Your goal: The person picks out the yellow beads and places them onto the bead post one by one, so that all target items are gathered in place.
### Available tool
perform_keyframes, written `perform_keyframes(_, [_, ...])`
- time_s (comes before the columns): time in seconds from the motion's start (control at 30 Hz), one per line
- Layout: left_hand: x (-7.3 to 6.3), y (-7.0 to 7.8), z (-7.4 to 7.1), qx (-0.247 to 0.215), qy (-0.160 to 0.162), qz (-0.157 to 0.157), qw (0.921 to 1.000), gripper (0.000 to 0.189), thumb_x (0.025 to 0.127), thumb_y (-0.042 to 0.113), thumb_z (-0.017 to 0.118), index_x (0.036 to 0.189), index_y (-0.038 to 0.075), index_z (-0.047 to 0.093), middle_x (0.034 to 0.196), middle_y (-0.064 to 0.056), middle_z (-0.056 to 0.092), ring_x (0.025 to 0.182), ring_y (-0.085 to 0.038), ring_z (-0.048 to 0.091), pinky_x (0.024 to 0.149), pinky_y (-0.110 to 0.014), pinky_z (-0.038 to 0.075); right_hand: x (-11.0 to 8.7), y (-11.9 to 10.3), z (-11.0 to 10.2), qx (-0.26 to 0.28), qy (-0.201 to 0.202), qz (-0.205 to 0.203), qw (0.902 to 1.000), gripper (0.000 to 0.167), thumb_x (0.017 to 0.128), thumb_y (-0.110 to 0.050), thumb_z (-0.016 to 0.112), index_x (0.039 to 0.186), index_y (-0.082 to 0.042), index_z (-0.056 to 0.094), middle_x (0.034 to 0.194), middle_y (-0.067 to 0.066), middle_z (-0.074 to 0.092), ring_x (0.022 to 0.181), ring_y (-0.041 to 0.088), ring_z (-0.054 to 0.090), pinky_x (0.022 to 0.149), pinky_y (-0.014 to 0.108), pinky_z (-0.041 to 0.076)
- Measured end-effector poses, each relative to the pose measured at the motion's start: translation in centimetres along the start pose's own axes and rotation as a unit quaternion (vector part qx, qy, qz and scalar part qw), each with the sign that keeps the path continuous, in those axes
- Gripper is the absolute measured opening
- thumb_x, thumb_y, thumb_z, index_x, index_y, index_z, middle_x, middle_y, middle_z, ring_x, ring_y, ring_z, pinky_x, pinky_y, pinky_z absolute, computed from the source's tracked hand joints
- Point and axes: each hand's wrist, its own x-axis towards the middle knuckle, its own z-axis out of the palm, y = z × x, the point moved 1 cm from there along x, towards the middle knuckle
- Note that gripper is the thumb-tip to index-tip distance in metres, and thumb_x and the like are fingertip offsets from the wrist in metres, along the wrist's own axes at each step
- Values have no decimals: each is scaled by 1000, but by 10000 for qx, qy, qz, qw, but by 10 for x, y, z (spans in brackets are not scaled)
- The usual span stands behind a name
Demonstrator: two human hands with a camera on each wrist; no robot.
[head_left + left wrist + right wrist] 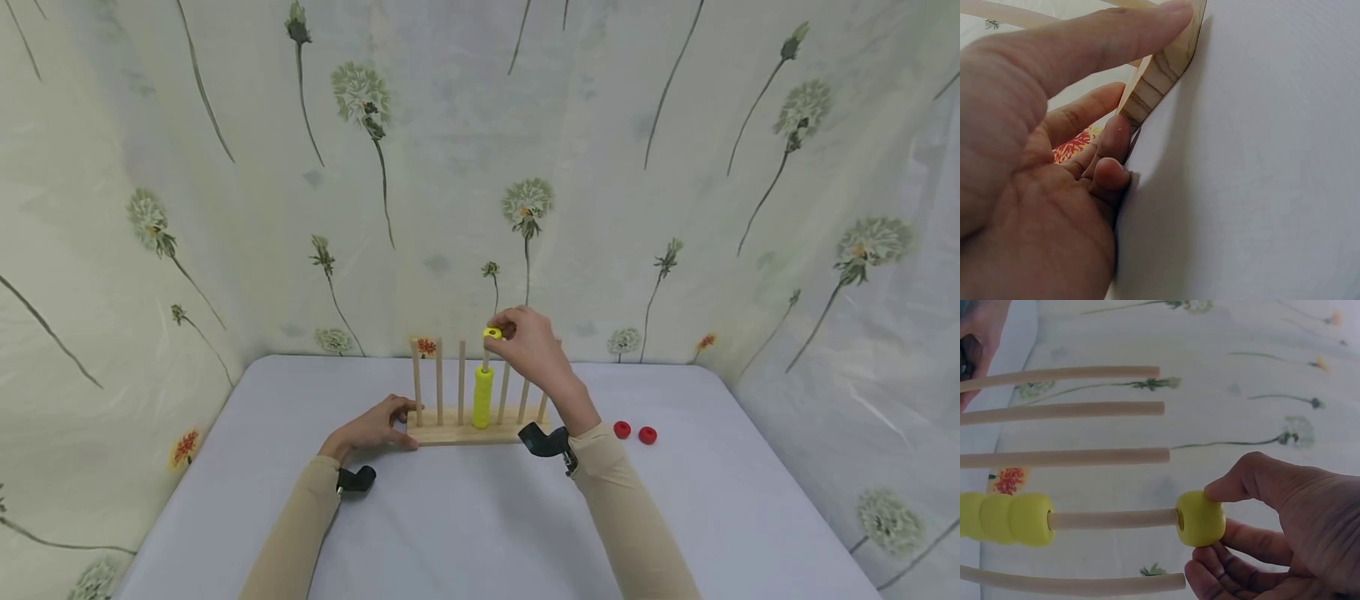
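Observation:
A wooden base [442, 435] with several upright pegs stands on the table. Yellow beads [482, 398] are stacked on its middle peg. Between thumb and fingers, my right hand [534, 350] pinches another yellow bead [1201, 519] at the top of that same peg; the peg's tip meets the bead's hole in the right wrist view. At the base's left end, my left hand [375, 425] grips it, thumb on the front edge and fingers behind. The left wrist view shows the thumb over the base's end [1154, 87].
Two red beads [622, 429] lie on the white-covered table [450, 533], right of the base. A flower-printed curtain [450, 167] hangs behind the table and along both sides. Bare pegs [439, 383] rise on either side of the yellow stack.

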Motion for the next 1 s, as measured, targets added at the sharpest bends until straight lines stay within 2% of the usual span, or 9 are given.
perform_keyframes(0.4, [0, 0, 1, 40, 0, 17, 10000, 72, 71, 29, 86, 133, 12, 54, 118, -5, 47, 107, -20, 42, 91, -36, 34, 5, -1, 2, -49, -230, 73, 9997, 25, 89, -25, 68, 108, -9, 68, 102, 6, 59, 91, 21, 58, 79, 36, 50])
perform_keyframes(0.7, [-3, 2, 1, -69, 47, -113, 9999, 70, 71, 29, 87, 131, 12, 55, 117, -6, 46, 107, -21, 41, 89, -36, 33, 5, -1, 5, -105, -293, 38, 9995, 28, 89, -27, 68, 110, -8, 67, 110, 13, 60, 96, 23, 57, 85, 38, 49])
perform_keyframes(0.8, [-5, 1, 0, -49, 70, -98, 9999, 69, 71, 28, 86, 131, 12, 55, 117, -6, 47, 106, -21, 42, 89, -36, 34, 4, -1, 6, 56, -215, -42, 9997, 26, 90, -26, 67, 110, -9, 66, 110, 12, 61, 97, 23, 57, 86, 38, 49])
perform_keyframes(1.0, [-6, 2, 1, 13, 58, -36, 10000, 68, 72, 27, 85, 131, 12, 55, 117, -6, 47, 106, -20, 42, 90, -36, 34, -5, 9, 3, 433, 285, -335, 9981, 20, 93, -23, 61, 108, -11, 66, 102, 3, 62, 91, 18, 58, 84, 36, 49])
